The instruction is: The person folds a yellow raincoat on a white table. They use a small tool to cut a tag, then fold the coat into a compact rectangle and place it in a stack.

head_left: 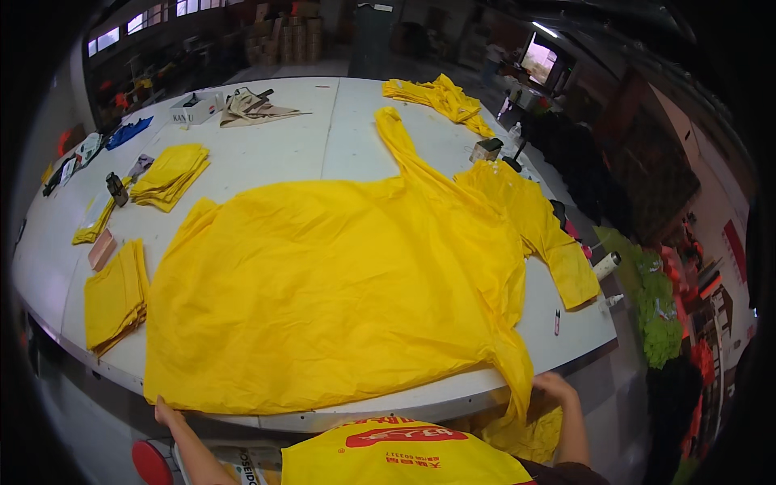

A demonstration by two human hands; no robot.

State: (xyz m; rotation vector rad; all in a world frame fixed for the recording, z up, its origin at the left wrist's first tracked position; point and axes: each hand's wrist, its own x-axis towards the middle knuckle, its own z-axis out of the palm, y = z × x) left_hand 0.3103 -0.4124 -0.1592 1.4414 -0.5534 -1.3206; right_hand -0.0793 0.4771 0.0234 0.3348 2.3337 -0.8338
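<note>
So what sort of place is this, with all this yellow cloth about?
Probably a clothing workshop: a large yellow garment with sleeves is spread over a wide white table, stacks of folded yellow cloth lie to the left, and cardboard boxes are piled in the background.

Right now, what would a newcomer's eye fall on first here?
A big yellow garment spread across the middle of the white table probably stands out first, one sleeve stretching toward the far side. The left hand is at its near left corner; the right hand is beside the other sleeve, which hangs over the near edge.
</note>
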